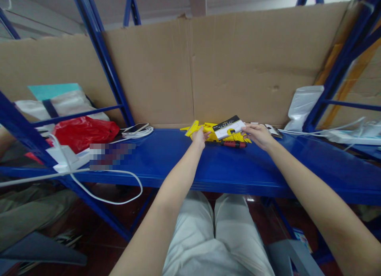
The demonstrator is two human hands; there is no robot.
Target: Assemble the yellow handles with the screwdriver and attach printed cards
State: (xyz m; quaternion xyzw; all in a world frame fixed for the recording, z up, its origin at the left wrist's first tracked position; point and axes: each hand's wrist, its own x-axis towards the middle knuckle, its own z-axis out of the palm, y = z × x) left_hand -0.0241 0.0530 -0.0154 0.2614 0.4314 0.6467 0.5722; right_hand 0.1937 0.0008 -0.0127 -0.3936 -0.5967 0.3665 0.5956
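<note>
My left hand is closed on a yellow plastic piece, roughly T-shaped, raised at the back of the blue shelf. Between the fingers and thumb of my right hand is the edge of a black-and-white printed card, tilted over the shelf. A curved yellow shape shows at the card's lower edge; whether it is printed or a real part, I cannot tell. Several more yellow plastic pieces lie in a pile beneath and behind the card. In front of them rests a red-and-black handled tool, its tip hidden.
A phone and a coiled white cable lie to the left, near a red plastic bag and a white power strip. A white plastic pouch leans at right. Cardboard walls the back of the blue shelf.
</note>
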